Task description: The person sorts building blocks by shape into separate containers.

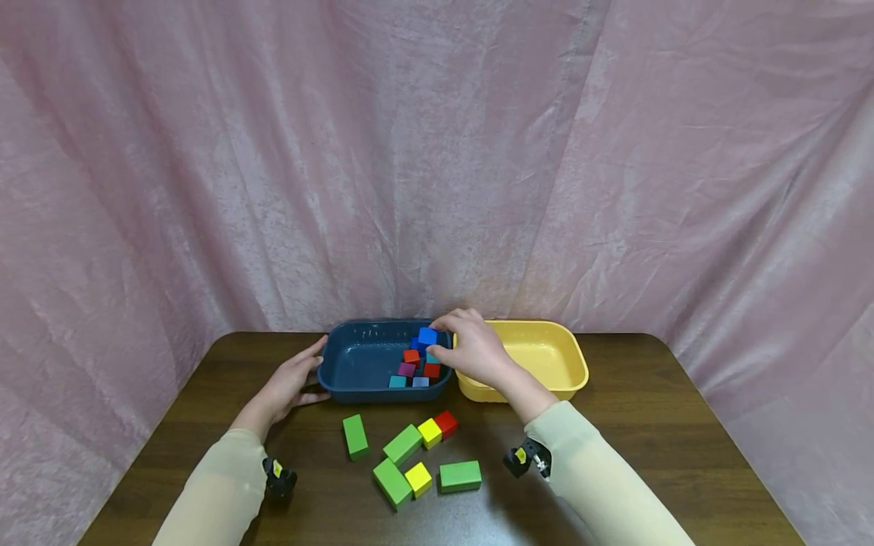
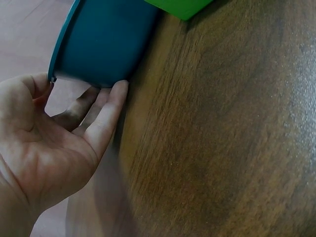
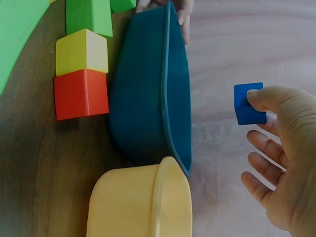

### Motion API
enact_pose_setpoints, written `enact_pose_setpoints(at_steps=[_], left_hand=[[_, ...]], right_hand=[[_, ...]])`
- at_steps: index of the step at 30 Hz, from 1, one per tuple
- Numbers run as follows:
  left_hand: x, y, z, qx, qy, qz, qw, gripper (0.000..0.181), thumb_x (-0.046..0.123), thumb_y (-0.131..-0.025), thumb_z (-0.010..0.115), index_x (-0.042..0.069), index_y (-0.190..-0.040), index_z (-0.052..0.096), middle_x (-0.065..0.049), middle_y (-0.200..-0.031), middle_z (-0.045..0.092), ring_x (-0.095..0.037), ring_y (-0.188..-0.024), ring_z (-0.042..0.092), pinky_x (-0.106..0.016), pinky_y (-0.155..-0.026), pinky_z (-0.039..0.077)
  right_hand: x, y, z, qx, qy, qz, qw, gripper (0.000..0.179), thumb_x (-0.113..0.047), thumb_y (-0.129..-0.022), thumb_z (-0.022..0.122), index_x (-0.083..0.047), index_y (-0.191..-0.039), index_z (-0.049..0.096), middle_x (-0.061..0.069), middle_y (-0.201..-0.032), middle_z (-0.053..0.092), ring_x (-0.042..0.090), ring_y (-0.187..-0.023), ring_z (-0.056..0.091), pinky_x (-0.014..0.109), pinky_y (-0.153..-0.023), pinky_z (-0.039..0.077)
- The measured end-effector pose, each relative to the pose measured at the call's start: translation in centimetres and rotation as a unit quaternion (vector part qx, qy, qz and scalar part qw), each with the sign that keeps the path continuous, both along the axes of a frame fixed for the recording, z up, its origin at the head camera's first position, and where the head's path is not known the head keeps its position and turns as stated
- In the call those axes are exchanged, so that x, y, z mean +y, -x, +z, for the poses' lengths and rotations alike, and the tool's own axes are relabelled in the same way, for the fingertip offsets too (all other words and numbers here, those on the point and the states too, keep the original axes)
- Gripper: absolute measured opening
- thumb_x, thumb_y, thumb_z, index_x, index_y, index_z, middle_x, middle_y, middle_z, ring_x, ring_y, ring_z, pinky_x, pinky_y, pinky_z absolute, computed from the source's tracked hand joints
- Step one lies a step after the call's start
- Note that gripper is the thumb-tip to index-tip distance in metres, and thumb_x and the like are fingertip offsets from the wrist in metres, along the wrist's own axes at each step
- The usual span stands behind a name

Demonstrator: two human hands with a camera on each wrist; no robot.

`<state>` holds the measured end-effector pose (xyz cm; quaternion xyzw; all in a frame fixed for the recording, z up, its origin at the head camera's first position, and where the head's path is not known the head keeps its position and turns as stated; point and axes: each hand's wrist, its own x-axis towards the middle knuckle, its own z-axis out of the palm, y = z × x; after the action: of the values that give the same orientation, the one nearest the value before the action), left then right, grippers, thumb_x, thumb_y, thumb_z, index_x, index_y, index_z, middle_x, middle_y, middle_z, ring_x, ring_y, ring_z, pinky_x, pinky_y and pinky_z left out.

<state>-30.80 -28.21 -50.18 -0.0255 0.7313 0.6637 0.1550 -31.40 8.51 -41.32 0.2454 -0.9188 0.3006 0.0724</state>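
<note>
In the head view, my right hand (image 1: 473, 347) is over the right end of a dark blue bin (image 1: 358, 393), pinching a blue cube (image 1: 427, 337) between thumb and fingers. The right wrist view shows this cube (image 3: 250, 103) held above the rim, the thumb on its face and the other fingers spread. Small red, purple, teal and blue blocks lie in the right part of the bin, among them a red cube (image 1: 411, 356). My left hand (image 2: 59, 138) touches the bin's left end with its fingertips, fingers mostly straight, thumb up at the rim.
A yellow bin (image 1: 579, 377) stands against the blue bin's right side. In front lie several green blocks (image 1: 460, 476), two yellow cubes (image 1: 419, 479) and a red cube (image 1: 447, 425) on the wooden table (image 1: 293, 516). A pink curtain (image 1: 437, 167) hangs behind.
</note>
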Motion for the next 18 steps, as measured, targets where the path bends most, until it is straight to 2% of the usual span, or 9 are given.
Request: enact_pose_setpoints(at_steps=[6, 18], left_hand=[[0.0, 0.0, 0.0, 0.000, 0.001, 0.004, 1.0000, 0.057, 0.025, -0.112, 0.036, 0.034, -0.165, 0.018, -0.016, -0.169, 0.015, -0.042, -0.138, 0.042, -0.056, -0.096, 0.053], [-0.1, 0.2, -0.1, 0.001, 0.000, -0.002, 1.0000, 0.056, 0.026, -0.112, 0.035, 0.034, -0.165, 0.017, -0.017, -0.169, 0.011, -0.045, -0.141, 0.039, -0.056, -0.096, 0.052]], right_hand=[[-0.9, 0.5, -0.1, -0.004, -0.024, -0.009, 0.9997, 0.038, -0.037, -0.090, 0.079, -0.016, -0.121, 0.074, -0.001, -0.118, 0.066, 0.020, -0.113, 0.051, 0.037, -0.087, 0.051], [-2.7, 1.5, -0.8, -0.016, -0.063, -0.018, 0.9977, 0.040, -0.040, -0.091, 0.078, -0.018, -0.123, 0.074, -0.001, -0.124, 0.065, 0.019, -0.115, 0.050, 0.035, -0.089, 0.050]])
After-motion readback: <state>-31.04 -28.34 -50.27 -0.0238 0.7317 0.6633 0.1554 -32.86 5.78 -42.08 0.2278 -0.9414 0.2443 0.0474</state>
